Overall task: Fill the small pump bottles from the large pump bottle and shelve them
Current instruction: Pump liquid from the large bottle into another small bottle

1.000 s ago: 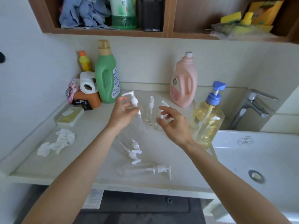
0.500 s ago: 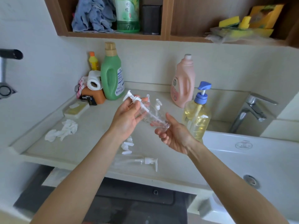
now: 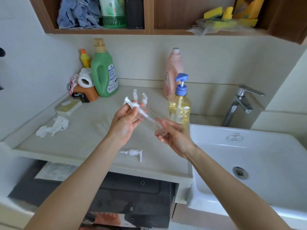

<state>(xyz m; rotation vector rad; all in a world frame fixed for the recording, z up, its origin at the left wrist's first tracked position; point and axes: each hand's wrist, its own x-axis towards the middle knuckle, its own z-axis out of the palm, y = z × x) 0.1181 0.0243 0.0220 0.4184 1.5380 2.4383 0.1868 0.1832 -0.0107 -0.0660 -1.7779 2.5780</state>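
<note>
Left hand (image 3: pixel 123 121) pinched the pump head (image 3: pixel 132 104), right hand (image 3: pixel 172 136) gripped the small clear bottle (image 3: pixel 153 122), held tilted above the counter's middle (empty); unscrew steadily, keeping the bottle still.

There is 1 view, from a camera worn on the person's head. It looks forward and down over a pale counter (image 3: pixel 86 130), from close above its front edge, so both forearms run up from the bottom corners toward the middle. The wide angle bends the edges: the wooden shelf (image 3: pixel 149 31) crosses the top of the picture, the white sink (image 3: pixel 249 146) fills the lower right, and the back wall faces the lens. With only 1 view, no part of the scene is shared.
</note>
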